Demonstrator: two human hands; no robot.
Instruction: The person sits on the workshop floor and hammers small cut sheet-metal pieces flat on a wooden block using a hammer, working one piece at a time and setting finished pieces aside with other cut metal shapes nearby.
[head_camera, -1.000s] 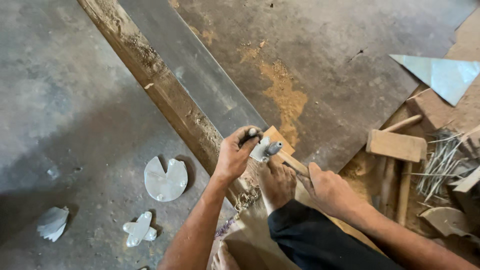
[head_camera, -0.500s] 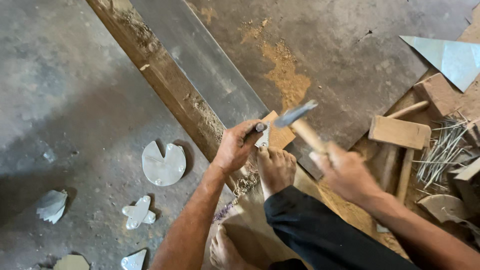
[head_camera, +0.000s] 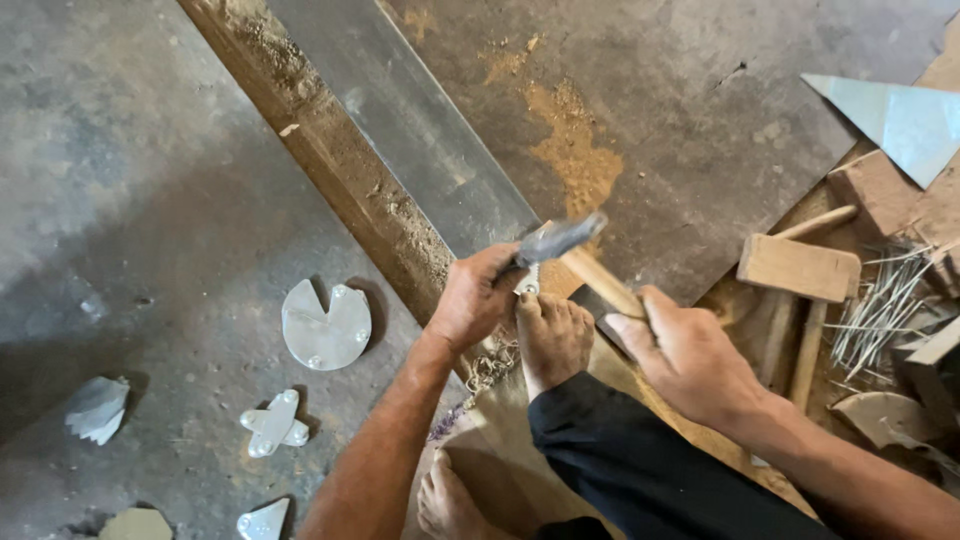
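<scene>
My right hand (head_camera: 690, 350) grips the wooden handle of a hammer (head_camera: 575, 250); its blurred metal head sits just above my left hand. My left hand (head_camera: 475, 295) pinches a small shiny metal piece (head_camera: 527, 283) against a wooden block on the floor. My bare foot (head_camera: 553, 340) presses down beside that piece, between the two hands. A dark trouser leg (head_camera: 640, 465) covers the lower middle of the view.
A long wooden beam (head_camera: 330, 170) and a grey metal strip (head_camera: 420, 140) run diagonally across the concrete floor. Cut sheet-metal shapes (head_camera: 325, 325) lie at the left. A wooden mallet (head_camera: 800, 270), thin metal rods (head_camera: 885, 305) and a metal sheet offcut (head_camera: 900, 115) lie at the right.
The hammer went from resting on the piece to raised, and now its head is coming back down close to my left hand. The view has shifted slightly.
</scene>
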